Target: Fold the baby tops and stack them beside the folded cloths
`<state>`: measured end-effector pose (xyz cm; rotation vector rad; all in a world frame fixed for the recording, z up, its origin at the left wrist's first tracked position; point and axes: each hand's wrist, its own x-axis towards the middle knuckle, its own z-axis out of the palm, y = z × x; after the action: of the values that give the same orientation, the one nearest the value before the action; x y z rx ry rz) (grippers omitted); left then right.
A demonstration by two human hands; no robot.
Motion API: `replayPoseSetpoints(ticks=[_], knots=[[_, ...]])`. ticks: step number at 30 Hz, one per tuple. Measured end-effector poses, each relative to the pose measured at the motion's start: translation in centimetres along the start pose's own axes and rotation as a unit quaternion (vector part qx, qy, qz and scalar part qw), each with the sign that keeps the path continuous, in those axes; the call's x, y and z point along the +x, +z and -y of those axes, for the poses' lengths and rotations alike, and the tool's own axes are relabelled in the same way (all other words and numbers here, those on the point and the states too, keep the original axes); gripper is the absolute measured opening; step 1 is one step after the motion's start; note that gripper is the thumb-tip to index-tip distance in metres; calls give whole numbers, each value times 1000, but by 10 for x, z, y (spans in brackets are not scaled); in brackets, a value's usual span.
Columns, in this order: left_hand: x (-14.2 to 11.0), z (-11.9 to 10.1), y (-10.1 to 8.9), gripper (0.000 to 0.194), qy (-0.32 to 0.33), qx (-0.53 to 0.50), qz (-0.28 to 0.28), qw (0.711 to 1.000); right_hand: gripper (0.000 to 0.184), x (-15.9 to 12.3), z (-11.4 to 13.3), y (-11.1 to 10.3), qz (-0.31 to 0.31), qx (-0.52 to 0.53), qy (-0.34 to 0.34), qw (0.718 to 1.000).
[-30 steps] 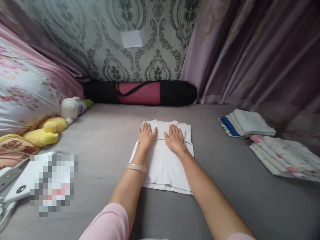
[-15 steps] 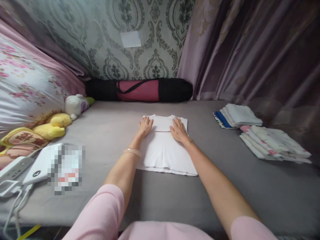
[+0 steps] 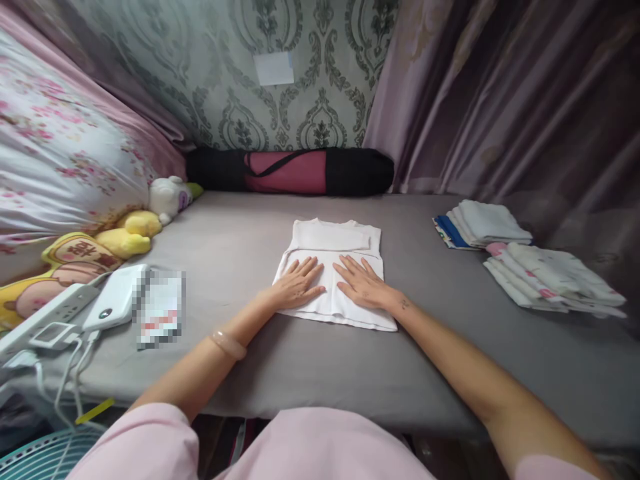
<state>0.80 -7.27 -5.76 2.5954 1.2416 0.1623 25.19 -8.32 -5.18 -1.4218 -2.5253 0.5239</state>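
Observation:
A white shirt [image 3: 327, 313] lies flat on the grey bed sheet [image 3: 235, 240], neckline at the far side, with a sleeve folded across its upper part. My left hand [image 3: 300, 282] rests palm down on the left middle of the shirt, fingers spread. On the right middle, my right hand [image 3: 366, 283] is pressed flat too, its fingers apart and pointing away from me. Neither hand grips anything. The fabric under both palms is hidden.
Folded cloths in a small stack [image 3: 485, 223] and another patterned stack [image 3: 555, 277] lie to the right. Leftward are a power strip [image 3: 55, 313], a white power bank [image 3: 117, 297] with cables and plush toys [image 3: 135, 230]. A black-and-pink long bag [image 3: 290, 172] lies along the wall.
Both hands have slid toward me, from the shirt's upper part to its middle, staying flat. The folded sleeve is now uncovered. The camera view has shifted, showing the bed's near edge.

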Motion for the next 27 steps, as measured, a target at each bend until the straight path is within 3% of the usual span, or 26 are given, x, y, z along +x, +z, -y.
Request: replayPoseSetpoints(ticks=[12,22,27], knots=[[-60,5,-3,61,12,-4,4,1000,52,-58,26,-1,47,1,-44,998],[-96,3,-16,50,52,12,27,998,50,-100,48,-8,65,-66,-80,992],[-110,15,-22,44,43,-33,-8,998,51,-120,43,-9,52,-57,-94,993]])
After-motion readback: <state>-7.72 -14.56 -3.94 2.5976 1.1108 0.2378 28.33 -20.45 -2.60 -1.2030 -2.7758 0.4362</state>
